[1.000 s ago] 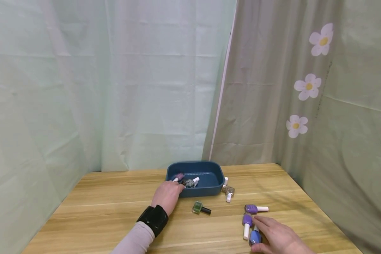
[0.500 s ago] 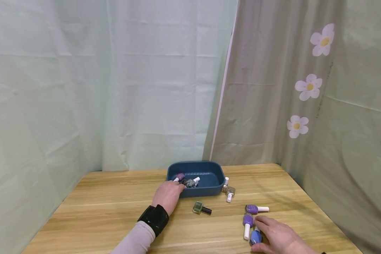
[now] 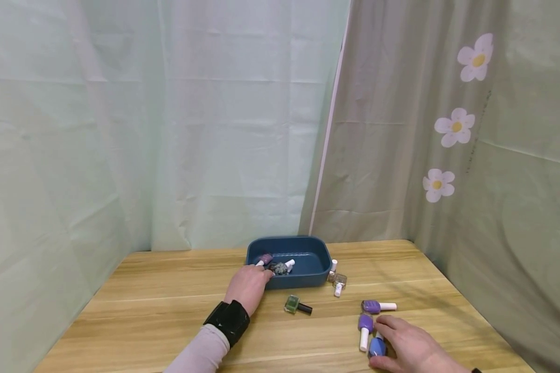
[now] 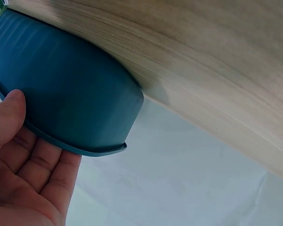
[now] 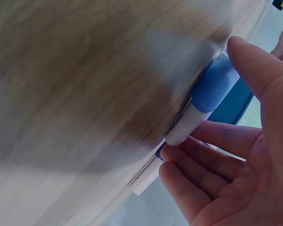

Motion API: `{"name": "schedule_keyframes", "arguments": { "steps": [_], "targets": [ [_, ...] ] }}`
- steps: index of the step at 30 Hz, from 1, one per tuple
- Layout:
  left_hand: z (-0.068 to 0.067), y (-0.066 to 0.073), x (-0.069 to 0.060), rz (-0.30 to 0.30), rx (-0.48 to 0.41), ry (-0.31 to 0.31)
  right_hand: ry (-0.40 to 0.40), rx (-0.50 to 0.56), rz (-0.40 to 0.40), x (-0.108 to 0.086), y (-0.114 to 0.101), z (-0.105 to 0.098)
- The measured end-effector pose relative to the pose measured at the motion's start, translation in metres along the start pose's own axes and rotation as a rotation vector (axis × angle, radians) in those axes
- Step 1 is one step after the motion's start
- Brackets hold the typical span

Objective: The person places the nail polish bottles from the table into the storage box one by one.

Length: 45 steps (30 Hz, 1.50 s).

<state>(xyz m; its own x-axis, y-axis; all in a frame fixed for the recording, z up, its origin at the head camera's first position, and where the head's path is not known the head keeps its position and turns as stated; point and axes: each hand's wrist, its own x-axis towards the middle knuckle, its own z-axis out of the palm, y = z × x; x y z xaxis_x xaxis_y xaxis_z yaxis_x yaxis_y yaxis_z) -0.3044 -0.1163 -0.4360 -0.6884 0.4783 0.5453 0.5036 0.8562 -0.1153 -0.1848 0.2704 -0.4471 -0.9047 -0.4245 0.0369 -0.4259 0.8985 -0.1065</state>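
My left hand (image 3: pixel 246 287) grips the near left rim of a dark blue bin (image 3: pixel 303 281). In the left wrist view its thumb (image 4: pixel 14 106) lies on the outer wall, with the other fingers at the rim. On the table my right hand (image 3: pixel 413 346) holds a blue nail polish bottle (image 3: pixel 377 347) lying flat. The right wrist view has the thumb at the bottle's blue end and the fingers at its white cap (image 5: pixel 186 125). Beside it lies a purple nail polish bottle (image 3: pixel 366 324), and just beyond is another purple bottle (image 3: pixel 371 306).
Inside the bin are a mauve bottle (image 3: pixel 265 258) and a dark glittery one (image 3: pixel 279 268). A green bottle with a black cap (image 3: pixel 292 304) lies before the bin. Two clear-brown bottles, one nearer (image 3: pixel 339 281), lie at its right. Curtains (image 3: pixel 242 129) hang behind the table.
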Motion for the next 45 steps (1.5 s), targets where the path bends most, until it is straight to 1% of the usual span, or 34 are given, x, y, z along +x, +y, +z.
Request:
{"name": "schedule_keyframes", "arguments": {
  "steps": [5, 10, 17, 20, 25, 26, 30, 34, 36, 39, 42, 45],
  "targets": [
    [0.001, 0.0, 0.0, 0.0, 0.008, -0.008, 0.03, -0.018, -0.022, 0.0, 0.0, 0.001],
    [0.004, -0.001, 0.0, 0.015, 0.025, -0.004, 0.056, -0.015, -0.017, -0.001, 0.001, 0.003],
    [0.004, -0.001, 0.0, 0.017, 0.03, 0.003, 0.149, -0.066, -0.056, -0.004, 0.001, 0.006],
    [0.003, -0.001, 0.001, 0.013, 0.034, 0.0, 0.161, -0.074, -0.054, -0.005, 0.0, 0.003],
    [0.002, 0.0, 0.001, 0.003, 0.042, -0.013, 0.149, -0.069, -0.025, -0.004, -0.006, -0.008],
    [0.002, 0.0, 0.001, 0.002, 0.042, -0.013, 0.165, -0.073, -0.03, -0.003, -0.007, -0.009],
    [0.002, 0.001, 0.001, 0.0, 0.044, -0.019, 0.198, -0.039, -0.001, 0.0, -0.011, -0.013],
    [0.002, 0.001, 0.001, -0.003, 0.042, -0.025, 0.205, -0.007, 0.046, 0.007, -0.014, -0.017],
    [0.003, 0.0, 0.001, -0.003, 0.038, -0.021, 0.238, -0.016, 0.03, 0.011, -0.015, -0.02],
    [0.003, 0.0, 0.001, -0.001, 0.032, -0.015, 0.294, -0.027, -0.02, 0.017, -0.019, -0.024],
    [0.002, -0.001, 0.0, -0.003, 0.024, -0.014, 0.328, -0.037, -0.069, 0.025, -0.025, -0.03],
    [0.002, 0.0, 0.0, -0.007, 0.019, -0.021, 0.34, -0.045, -0.094, 0.035, -0.03, -0.037]
  ]
}}
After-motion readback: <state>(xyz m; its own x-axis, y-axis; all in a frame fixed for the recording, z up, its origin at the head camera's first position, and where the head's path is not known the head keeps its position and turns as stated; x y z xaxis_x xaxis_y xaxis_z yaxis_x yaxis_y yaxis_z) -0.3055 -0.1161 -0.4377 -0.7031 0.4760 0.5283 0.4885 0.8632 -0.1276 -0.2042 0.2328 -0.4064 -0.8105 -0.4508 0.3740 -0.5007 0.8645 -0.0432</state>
